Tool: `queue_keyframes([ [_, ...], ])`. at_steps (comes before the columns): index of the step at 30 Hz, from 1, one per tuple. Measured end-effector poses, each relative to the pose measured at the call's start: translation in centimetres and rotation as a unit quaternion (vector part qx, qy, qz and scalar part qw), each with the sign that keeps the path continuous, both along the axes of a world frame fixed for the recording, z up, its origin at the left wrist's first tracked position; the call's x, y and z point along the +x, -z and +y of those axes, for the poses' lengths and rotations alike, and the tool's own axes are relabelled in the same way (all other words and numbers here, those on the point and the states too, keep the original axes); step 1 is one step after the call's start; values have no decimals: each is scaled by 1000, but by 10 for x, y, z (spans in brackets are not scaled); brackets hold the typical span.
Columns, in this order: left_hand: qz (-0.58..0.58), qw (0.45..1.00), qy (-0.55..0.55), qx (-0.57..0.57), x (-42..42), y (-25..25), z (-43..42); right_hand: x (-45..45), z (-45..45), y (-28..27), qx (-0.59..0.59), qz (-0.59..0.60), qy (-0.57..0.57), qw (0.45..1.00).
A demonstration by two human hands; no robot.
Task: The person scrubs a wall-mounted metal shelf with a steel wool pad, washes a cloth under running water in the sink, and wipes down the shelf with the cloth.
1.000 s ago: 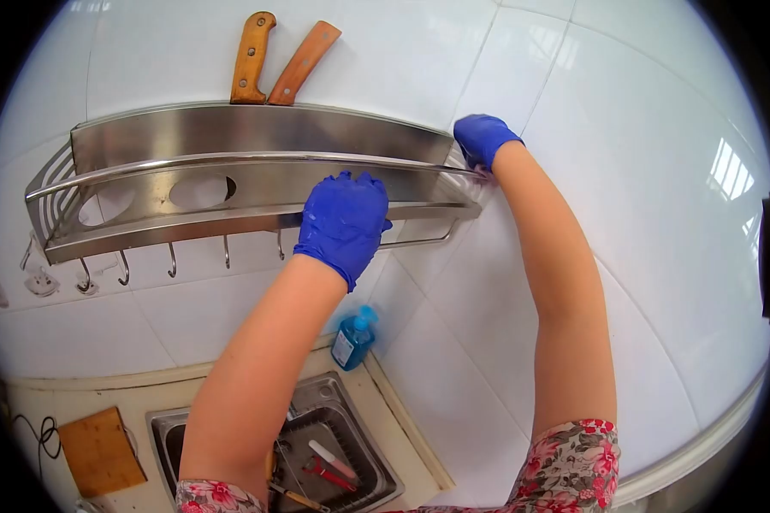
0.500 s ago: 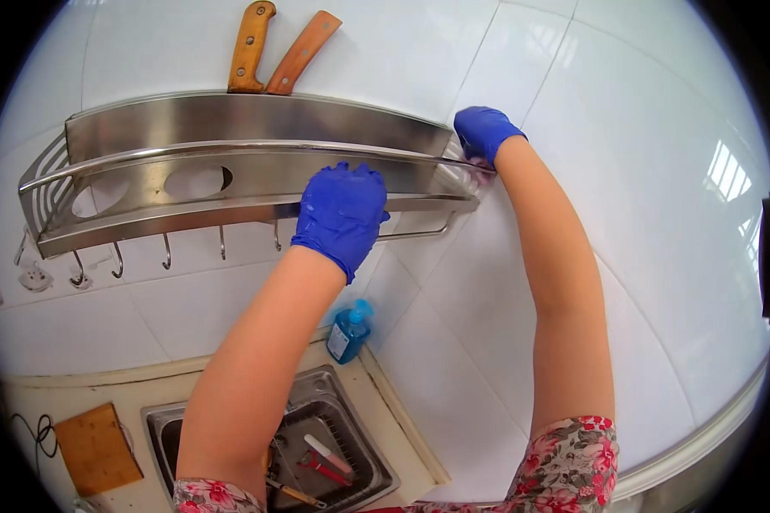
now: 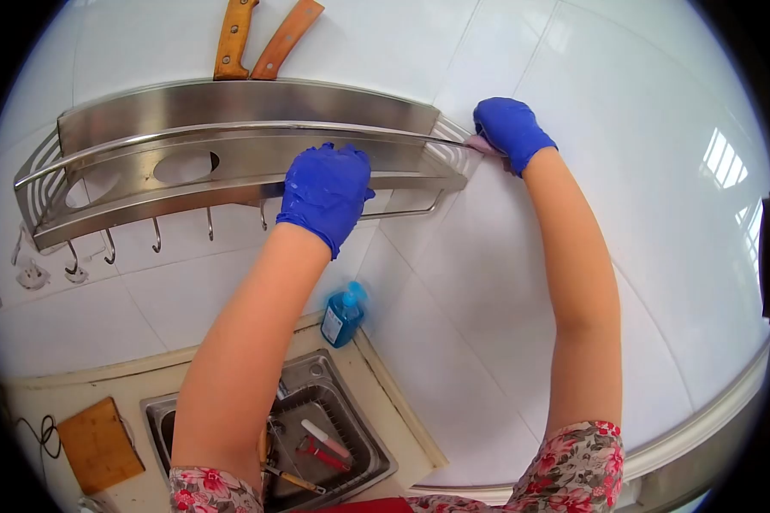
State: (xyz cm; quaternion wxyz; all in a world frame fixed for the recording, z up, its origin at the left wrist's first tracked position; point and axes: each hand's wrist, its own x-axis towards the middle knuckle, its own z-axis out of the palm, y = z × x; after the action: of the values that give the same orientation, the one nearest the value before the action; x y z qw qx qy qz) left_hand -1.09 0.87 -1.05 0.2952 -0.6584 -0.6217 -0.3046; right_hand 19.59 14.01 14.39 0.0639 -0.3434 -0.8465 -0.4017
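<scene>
My left hand [image 3: 325, 192], in a blue glove, is closed around the front lip of a stainless steel wall rack [image 3: 248, 175]; its fingertips are mostly hidden. At the rack's slotted right end, my right hand [image 3: 512, 132], gloved the same way, grips a pinkish cloth [image 3: 484, 146]. Most of the cloth is covered by the fingers, and it lies at the rack's outer edge beside the tiled wall.
Two wooden-handled knives [image 3: 233, 38] stand in the rack's back slot. Hooks [image 3: 156, 235] hang underneath. Below are a blue pump bottle [image 3: 342, 318], a sink [image 3: 364, 427] holding a red-handled peeler [image 3: 325, 453] and other utensils, and a wooden board [image 3: 101, 446].
My right hand has moved right and outward from the rack's slotted end with the cloth. The left keeps its place on the lip. The whole view has shifted slightly.
</scene>
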Motion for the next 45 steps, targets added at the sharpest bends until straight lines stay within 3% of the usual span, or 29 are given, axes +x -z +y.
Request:
queue_keyframes([
  [1, 3, 1000, 1, 1, 1, 0, -1, 0, -23, -4, -55, 33, 94, 993],
  [3, 10, 1000, -13, -18, 1, -3, -2, 11, -41, 2, -40, 107, 146, 983],
  [5, 9, 1000, -15, -17, 2, -3, -1, 42, -27, 23, -21, 357, -22, 934],
  [6, 7, 1000, -15, -17, 2, -2, -1, 46, -33, 37, -21, 358, -21, 933],
  [9, 7, 1000, -14, -21, 2, -2, 1, 38, -49, 90, 81, 540, -150, 824],
  [13, 9, 1000, -12, -22, 3, -3, -1, 16, -11, 142, 75, 507, -156, 844],
  [15, 8, 1000, -3, -3, 2, -2, 0, 12, 1, 141, 87, 490, -150, 854],
  [17, 6, 1000, -13, -20, 4, -4, -4, 13, 3, 128, 108, 518, -168, 832],
  [18, -1, 999, -21, -39, 5, -7, -5, 9, -3, 112, 84, 587, -233, 771],
  [21, 13, 999, -20, -28, 5, -6, -5, 7, 0, 51, 120, 468, -259, 837],
  [25, 10, 1000, -18, -17, 2, -1, 2, -27, 41, 14, -43, 169, -164, 971],
  [27, 16, 1000, -12, -20, 2, -3, -2, -39, 79, 18, -57, 52, -114, 990],
  [31, 19, 999, -21, -41, 2, -4, -2, -57, 101, 29, 2, 7, -186, 983],
  [33, 6, 1000, -8, -22, 0, -2, -1, -62, 86, 19, -60, -93, 4, 994],
  [37, 32, 999, 6, 16, 0, -3, -3, -58, 47, 22, -79, -114, 55, 989],
  [39, 14, 999, -2, -41, 2, -9, -9, -49, 43, 15, -102, -115, 56, 987],
  [41, 18, 999, -5, -35, -1, -7, -4, -36, 58, 13, -103, -89, -14, 991],
  [42, 20, 999, -6, -29, -1, -4, -2, -34, 43, 5, -147, -68, 73, 984],
  [43, 20, 999, -4, -29, 0, -3, -2, -27, 39, 7, -147, -68, 75, 984],
  [45, 21, 1000, -5, -7, 0, -2, -2, -2, 28, 16, -15, 177, -12, 984],
])
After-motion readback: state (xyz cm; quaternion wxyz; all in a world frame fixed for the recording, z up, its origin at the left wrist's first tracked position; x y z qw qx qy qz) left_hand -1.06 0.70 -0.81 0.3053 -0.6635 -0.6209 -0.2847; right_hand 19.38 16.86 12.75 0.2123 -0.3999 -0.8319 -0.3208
